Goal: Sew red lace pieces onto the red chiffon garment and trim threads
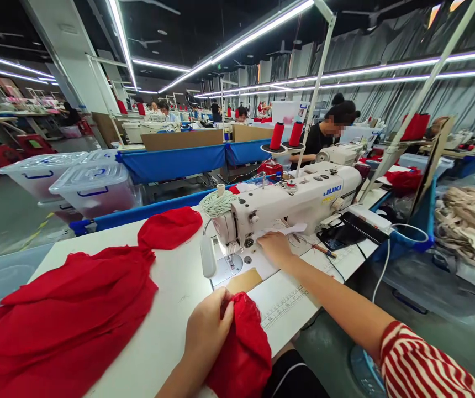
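My left hand [209, 323] pinches the upper edge of a piece of red fabric [246, 342], which hangs over the table's front edge toward my lap. My right hand [276, 249] reaches under the arm of the white sewing machine [291, 193], right of the needle area. Its fingertips are by a white slip and loose threads, and I cannot make out whether they hold anything. The lit needle plate [234, 264] lies between my hands, with a tan strip [243, 281] in front of it.
A large heap of red fabric [67, 315] covers the table's left side, a smaller red piece [169, 228] behind it. A phone [341, 235] and a small orange-handled tool [323, 251] lie at right. Red thread spools [277, 136] stand behind the machine. A co-worker [324, 132] sits beyond.
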Motion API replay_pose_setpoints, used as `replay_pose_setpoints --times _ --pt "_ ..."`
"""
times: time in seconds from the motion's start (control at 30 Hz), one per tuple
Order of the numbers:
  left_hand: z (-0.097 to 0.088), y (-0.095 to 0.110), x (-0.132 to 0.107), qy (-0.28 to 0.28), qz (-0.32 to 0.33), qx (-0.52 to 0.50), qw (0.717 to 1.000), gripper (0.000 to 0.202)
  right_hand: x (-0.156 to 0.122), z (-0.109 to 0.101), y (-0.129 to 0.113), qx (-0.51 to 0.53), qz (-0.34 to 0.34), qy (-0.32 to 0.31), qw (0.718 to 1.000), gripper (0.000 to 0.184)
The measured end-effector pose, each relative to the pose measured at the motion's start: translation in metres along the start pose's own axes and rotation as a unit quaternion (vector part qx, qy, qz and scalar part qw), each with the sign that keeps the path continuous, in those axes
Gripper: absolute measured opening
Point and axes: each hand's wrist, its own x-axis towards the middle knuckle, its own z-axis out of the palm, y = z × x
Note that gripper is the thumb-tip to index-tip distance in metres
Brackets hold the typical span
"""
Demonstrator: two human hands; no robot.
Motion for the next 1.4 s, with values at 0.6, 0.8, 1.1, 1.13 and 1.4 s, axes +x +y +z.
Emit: replay_pose_setpoints --times 0.6,0.8,1.1,1.13,1.4 --pt "0.005 -0.006 0.001 -0.015 0.027 0.028 0.999 0.012 -0.043 0.011 -0.023 0.047 -0.211 -0.013 0.976 0.047" --pt "0.005 -0.005 0.000 -0.006 0.039 0.037 0.999 0.013 -0.048 0.012 -0.024 0.033 -0.199 -0.027 0.979 0.053" --pt "0.005 -0.005 0.000 -0.002 0.037 0.040 0.999 0.015 -0.038 0.019 -0.034 0.004 -0.193 -0.003 0.981 0.055" --pt "0.005 -0.005 0.000 -0.002 0.036 0.038 0.999 0.014 -0.036 0.020 -0.035 0.002 -0.198 0.001 0.980 0.054" --pt "0.006 -0.007 0.000 0.010 0.044 0.024 0.999 0.014 -0.037 0.037 -0.030 0.059 -0.202 0.087 0.974 0.047"
